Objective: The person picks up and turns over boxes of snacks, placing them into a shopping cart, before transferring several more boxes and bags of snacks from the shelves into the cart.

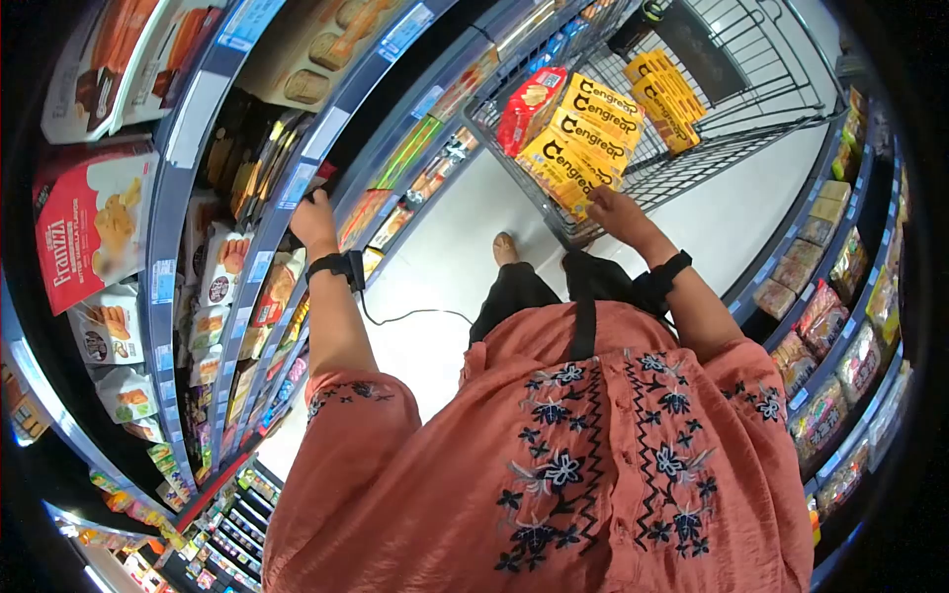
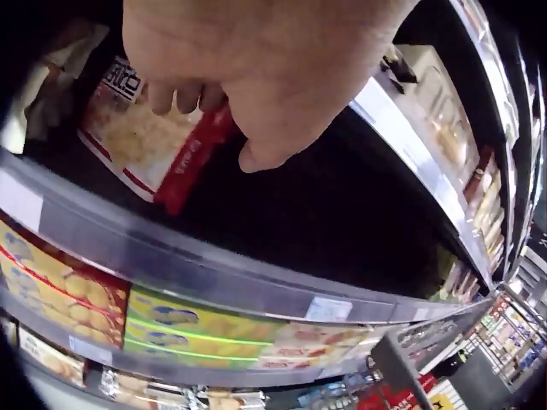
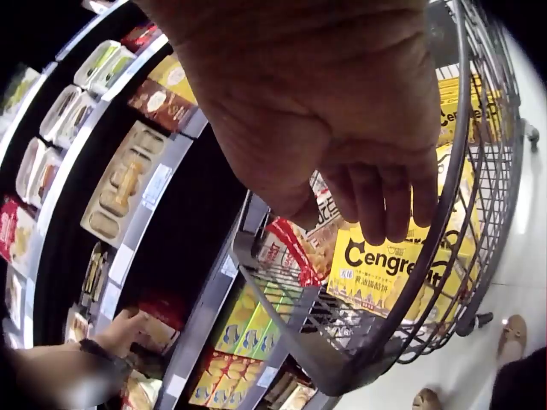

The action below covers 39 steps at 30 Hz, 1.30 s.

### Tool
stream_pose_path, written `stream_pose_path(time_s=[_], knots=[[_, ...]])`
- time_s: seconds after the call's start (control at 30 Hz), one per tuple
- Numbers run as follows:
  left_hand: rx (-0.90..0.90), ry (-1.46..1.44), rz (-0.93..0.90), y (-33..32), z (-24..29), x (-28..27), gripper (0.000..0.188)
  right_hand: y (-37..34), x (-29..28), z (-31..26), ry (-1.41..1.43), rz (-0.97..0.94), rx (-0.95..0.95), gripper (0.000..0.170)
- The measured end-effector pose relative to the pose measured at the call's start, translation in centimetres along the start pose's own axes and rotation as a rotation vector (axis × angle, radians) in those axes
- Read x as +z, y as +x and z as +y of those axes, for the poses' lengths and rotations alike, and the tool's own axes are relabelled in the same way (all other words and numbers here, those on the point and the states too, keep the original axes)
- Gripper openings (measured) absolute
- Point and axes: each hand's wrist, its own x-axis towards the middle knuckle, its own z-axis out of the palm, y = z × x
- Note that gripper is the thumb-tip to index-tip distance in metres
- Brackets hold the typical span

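My left hand [image 1: 314, 219] reaches into a dark shelf gap at the left. It grips a red-and-white food packet [image 2: 141, 128] near its red edge, fingers over the printed face and thumb [image 2: 256, 154] by that edge. My right hand [image 1: 625, 219] is over the near end of the shopping cart [image 1: 524, 188]. Its fingers [image 3: 395, 201] hang loosely above the yellow Cengreat packages [image 1: 568, 168], their tips overlapping one in the right wrist view. Beside these in the cart lies a red food bag [image 1: 529, 109].
More yellow packages [image 1: 667, 104] lie deeper in the cart. Stocked shelves rise on the left, with a red Franzzi box [image 1: 94, 222] and white snack bags [image 1: 225, 262]. Another stocked shelf [image 1: 840, 287] stands at right. A cable [image 1: 415, 314] hangs from the left wrist strap.
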Motion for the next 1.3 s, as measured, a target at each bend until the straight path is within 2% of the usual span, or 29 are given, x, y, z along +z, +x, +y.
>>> stream_pose_path(time_s=[0.03,0.07,0.17,0.27,0.33,0.4,0.5,0.53,0.6,0.67,0.77,0.87,0.97,1.07,1.17,1.3], knots=[[-0.038,0.066,-0.073,0.8,-1.4,0.1,0.051,-0.2,0.6,-0.7,-0.022,-0.018,0.018,0.034],[0.030,0.174,-0.091,2.0,-4.0,2.2,0.052,-0.1,1.3,-1.1,-0.064,-0.018,0.018,0.035],[0.306,-0.038,0.302,3.0,-4.4,1.9,0.045,0.0,2.7,-1.9,-0.122,-0.017,0.050,0.037],[0.246,0.049,0.081,4.8,-5.7,2.4,0.042,-0.2,2.9,-3.0,-0.055,-0.021,0.097,0.039],[0.235,0.045,0.040,5.3,-6.3,3.1,0.045,-0.3,2.8,-4.1,-0.034,-0.004,0.125,0.039],[0.275,-0.019,0.126,5.5,-6.5,3.7,0.051,0.0,2.8,-4.7,-0.032,0.012,0.136,0.041],[0.238,-0.027,0.105,5.8,-6.8,3.8,0.053,0.9,3.1,-4.5,0.019,0.046,0.113,0.041],[0.187,-0.029,0.026,6.0,-7.0,3.8,0.052,0.8,3.0,-5.0,0.062,0.036,0.126,0.039],[0.165,-0.060,0.057,5.9,-7.6,4.0,0.046,1.4,3.1,-5.2,0.031,0.045,0.101,0.037],[0.231,-0.114,0.282,5.5,-9.0,5.6,0.038,1.9,3.0,-6.1,-0.034,0.055,0.082,0.034],[0.306,0.048,0.353,6.2,-10.5,7.0,0.028,2.0,3.1,-7.4,0.012,0.057,0.055,0.032],[0.208,0.178,0.036,4.1,-8.5,3.5,0.025,2.3,3.6,-7.8,0.005,0.038,0.025,0.027],[0.329,0.323,0.226,3.5,-10.8,7.6,0.022,2.2,4.3,-8.0,-0.009,0.038,0.006,0.025],[0.252,-0.474,0.409,-0.1,-5.1,1.0,0.020,2.4,5.6,-6.6,0.072,0.047,-0.021,0.027],[0.141,-0.653,0.365,-1.5,-4.7,1.5,0.019,2.0,6.2,-6.4,0.093,0.014,-0.054,0.026],[0.085,-0.720,0.462,-2.3,-3.6,0.9,0.018,1.4,6.1,-7.9,0.044,-0.033,-0.034,0.026]])
